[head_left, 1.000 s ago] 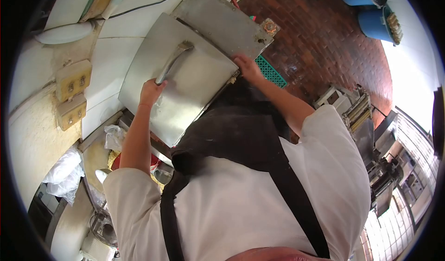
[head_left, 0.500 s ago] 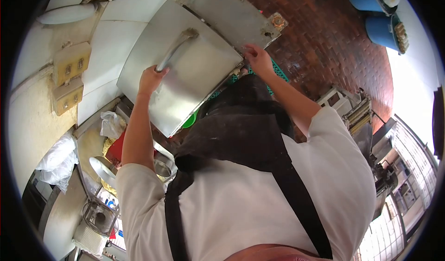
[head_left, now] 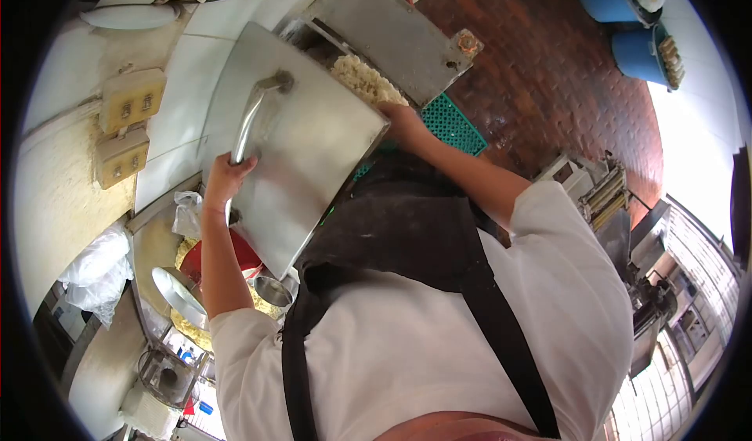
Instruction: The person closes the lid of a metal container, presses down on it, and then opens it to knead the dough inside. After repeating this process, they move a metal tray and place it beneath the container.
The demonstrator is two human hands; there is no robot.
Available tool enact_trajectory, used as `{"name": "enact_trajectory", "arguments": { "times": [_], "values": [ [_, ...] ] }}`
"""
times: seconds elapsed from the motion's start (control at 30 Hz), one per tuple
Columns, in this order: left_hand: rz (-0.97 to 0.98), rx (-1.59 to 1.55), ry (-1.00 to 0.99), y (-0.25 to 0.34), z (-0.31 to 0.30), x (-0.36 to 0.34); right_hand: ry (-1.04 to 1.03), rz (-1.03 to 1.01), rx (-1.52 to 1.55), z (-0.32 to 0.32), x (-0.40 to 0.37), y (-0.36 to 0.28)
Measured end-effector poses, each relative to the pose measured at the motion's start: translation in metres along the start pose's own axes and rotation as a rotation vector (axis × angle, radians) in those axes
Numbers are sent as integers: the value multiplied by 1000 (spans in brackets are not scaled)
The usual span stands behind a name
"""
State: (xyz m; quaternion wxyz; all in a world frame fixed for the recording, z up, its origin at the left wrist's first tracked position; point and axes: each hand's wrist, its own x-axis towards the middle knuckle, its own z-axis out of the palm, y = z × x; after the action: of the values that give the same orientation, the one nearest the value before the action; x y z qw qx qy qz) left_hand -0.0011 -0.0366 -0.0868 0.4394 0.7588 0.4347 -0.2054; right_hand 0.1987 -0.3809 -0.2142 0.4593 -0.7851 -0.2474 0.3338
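Note:
A large stainless steel lid [head_left: 313, 135] is raised and tilted in front of me, with a curved tubular handle [head_left: 249, 120] on its face. My left hand [head_left: 227, 181] is wrapped round the lower part of that handle. At the lid's right corner, my right hand [head_left: 403, 126] is closed on the edge, its fingertips partly hidden. A pale, lumpy, dough-like mass [head_left: 364, 79] shows in the opening between the lid and the fixed metal top [head_left: 384, 30]. The rest of the inside is hidden by the lid.
A green plastic crate [head_left: 454, 125] stands on the brick floor right of the machine. Blue buckets [head_left: 636, 56] are at the far right. To the left are a red container [head_left: 235, 257], a metal bowl [head_left: 274, 290], and switch boxes [head_left: 129, 100] on the wall.
The lid has lifted and shifted left with my left hand on its handle, uncovering the pale mass. My right hand has moved left and down onto the lid's corner.

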Motion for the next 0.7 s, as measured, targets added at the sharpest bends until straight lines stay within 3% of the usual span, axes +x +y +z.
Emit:
{"name": "enact_trajectory", "arguments": {
  "times": [0.07, 0.17, 0.2, 0.3, 0.33, 0.43, 0.57, 0.67, 0.7],
  "values": [
    [-17, -71, 21, -6, 5, -15, -164, -156, -9, -4, 22, 3],
    [-25, -102, 81, -36, 14, -27, -99, 73, 210, -46, 37, -7],
    [-11, -167, 73, -39, 17, -35, -20, 102, 62, -58, 40, -3],
    [-8, -136, 178, -51, 27, -50, 300, -287, -159, -52, 59, 48],
    [-15, -176, 189, -53, 30, -54, 192, -190, -316, -35, 64, 72],
    [-50, -230, 220, -64, 36, -70, 41, -163, -290, -1, 47, 15],
    [-77, -204, 282, -74, 41, -83, -43, -477, -859, 42, 69, 9],
    [-105, -221, 309, -67, 46, -98, -42, -388, -673, 73, 98, -7],
    [-114, -231, 316, -65, 50, -102, -143, -352, -691, 80, 118, -7]
  ]
}}
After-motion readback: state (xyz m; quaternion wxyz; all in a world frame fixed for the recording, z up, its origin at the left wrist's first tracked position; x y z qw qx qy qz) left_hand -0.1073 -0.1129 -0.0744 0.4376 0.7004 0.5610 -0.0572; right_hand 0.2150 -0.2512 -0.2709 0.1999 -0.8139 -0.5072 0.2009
